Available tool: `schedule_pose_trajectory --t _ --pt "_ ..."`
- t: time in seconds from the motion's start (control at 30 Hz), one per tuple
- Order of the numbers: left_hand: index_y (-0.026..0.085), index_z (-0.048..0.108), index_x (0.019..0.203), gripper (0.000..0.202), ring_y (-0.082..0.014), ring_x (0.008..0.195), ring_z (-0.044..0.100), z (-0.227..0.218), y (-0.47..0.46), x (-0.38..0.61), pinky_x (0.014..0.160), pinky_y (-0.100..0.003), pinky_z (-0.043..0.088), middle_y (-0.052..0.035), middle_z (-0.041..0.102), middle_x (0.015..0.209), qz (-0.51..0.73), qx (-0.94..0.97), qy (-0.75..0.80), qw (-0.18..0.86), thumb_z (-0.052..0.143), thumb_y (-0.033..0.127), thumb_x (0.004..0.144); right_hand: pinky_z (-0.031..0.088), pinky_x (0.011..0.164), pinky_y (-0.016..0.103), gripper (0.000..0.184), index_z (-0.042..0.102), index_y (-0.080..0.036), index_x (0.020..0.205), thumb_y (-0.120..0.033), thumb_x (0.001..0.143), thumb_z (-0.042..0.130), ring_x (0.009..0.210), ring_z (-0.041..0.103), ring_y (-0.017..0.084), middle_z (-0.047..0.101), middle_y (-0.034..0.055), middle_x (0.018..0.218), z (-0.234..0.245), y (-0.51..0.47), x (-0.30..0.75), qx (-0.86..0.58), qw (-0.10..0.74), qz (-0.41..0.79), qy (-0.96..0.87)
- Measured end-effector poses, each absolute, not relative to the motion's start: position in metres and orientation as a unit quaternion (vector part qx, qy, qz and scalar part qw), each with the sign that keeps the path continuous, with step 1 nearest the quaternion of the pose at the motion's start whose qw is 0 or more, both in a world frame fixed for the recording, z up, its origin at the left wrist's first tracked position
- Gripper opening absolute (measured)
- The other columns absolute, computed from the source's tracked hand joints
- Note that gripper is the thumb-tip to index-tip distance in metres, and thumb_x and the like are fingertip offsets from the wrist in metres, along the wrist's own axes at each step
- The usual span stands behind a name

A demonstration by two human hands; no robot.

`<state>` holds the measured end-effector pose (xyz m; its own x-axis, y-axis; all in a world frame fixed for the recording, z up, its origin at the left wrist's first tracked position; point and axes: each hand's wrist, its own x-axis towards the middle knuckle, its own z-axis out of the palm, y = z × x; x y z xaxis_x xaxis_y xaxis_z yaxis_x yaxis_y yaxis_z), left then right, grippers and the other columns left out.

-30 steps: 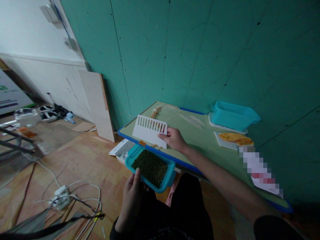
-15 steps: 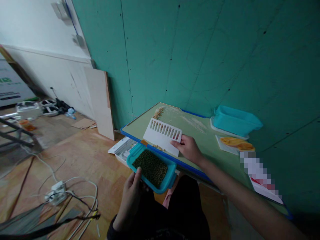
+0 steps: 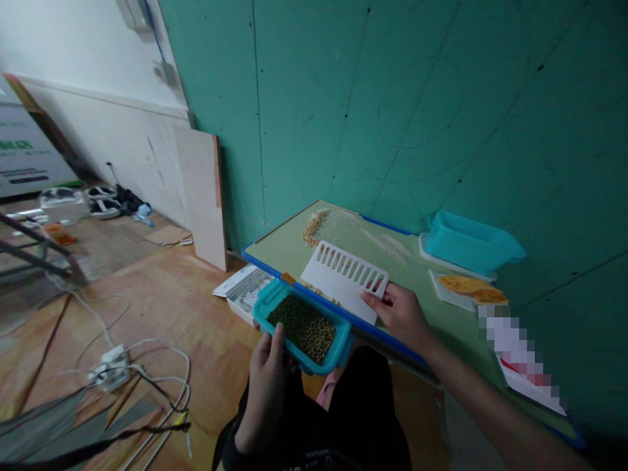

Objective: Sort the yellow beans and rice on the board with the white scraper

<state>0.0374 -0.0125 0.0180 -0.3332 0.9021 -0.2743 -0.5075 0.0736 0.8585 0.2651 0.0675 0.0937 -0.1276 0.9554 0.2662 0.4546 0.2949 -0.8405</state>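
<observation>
My left hand (image 3: pixel 269 366) grips the near left rim of a turquoise plastic container (image 3: pixel 343 353), thumb on top. Dark green beans (image 3: pixel 289 314) fill its left part and tan beans (image 3: pixel 318 340) its right part. The container is held just below the table's blue front edge. Between the thumb and fingers of my right hand (image 3: pixel 400 311) is a white slotted scraper (image 3: pixel 338 288), low over the table at that edge. Some pale beans (image 3: pixel 321 293) lie along the edge by the scraper. Farther back a small heap of tan beans (image 3: pixel 313 229) rests on the table.
The green tabletop (image 3: pixel 441 333) carries a whitish powdery smear (image 3: pixel 387 245). At its right stand a turquoise bin (image 3: pixel 473 242) and a yellow cloth (image 3: pixel 471 288) on a white tray. An open white box (image 3: pixel 243 297) is below the table. Cables and a power strip (image 3: pixel 112 373) lie on the floor.
The scraper in my right hand has moved to the right along the table edge. More tan beans show in the container, which stays in my left hand. The view has shifted slightly.
</observation>
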Motion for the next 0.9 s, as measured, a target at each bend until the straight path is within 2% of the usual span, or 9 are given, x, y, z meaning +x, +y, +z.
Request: schedule_pose_trajectory --t 0.17,0.47,0.67,0.9 --pt "0.020 0.061 0.083 0.045 -0.0077 0.044 0.038 0.014 -0.016 0.047 0.041 -0.019 0.034 0.0096 0.040 0.052 0.643 0.197 0.482 0.562 0.078 0.060 0.073 0.063 0.073 0.038 0.031 0.076 -0.017 0.100 -0.044 0.085 0.068 0.084 0.077 0.028 0.079 0.0118 0.099 0.096 0.068 0.267 -0.518 0.415 0.296 -0.687" --pt "0.020 0.059 0.080 0.047 -0.0074 0.044 0.040 0.019 -0.017 0.053 0.041 -0.019 0.035 0.0104 0.039 0.053 0.643 0.176 0.467 0.580 0.081 0.060 0.068 0.063 0.079 0.042 0.029 0.077 -0.022 0.102 -0.045 0.087 0.067 0.092 0.076 0.031 0.079 0.0101 0.102 0.100 0.037 0.298 -0.550 0.405 0.249 -0.686" --pt "0.020 0.059 0.079 0.044 -0.0072 0.044 0.039 0.015 -0.016 0.051 0.042 -0.019 0.035 0.0103 0.039 0.053 0.638 0.182 0.468 0.584 0.079 0.059 0.072 0.063 0.078 0.038 0.025 0.079 -0.026 0.096 -0.045 0.088 0.065 0.091 0.076 0.030 0.080 0.0067 0.099 0.104 0.028 0.294 -0.542 0.377 0.195 -0.725" --pt "0.022 0.056 0.083 0.043 -0.0085 0.045 0.040 0.014 -0.016 0.042 0.041 -0.019 0.036 0.0096 0.042 0.053 0.642 0.196 0.482 0.563 0.076 0.060 0.075 0.062 0.074 0.036 0.026 0.078 -0.024 0.091 -0.045 0.089 0.064 0.086 0.077 0.030 0.080 0.0071 0.092 0.104 0.030 0.287 -0.538 0.381 0.176 -0.731"
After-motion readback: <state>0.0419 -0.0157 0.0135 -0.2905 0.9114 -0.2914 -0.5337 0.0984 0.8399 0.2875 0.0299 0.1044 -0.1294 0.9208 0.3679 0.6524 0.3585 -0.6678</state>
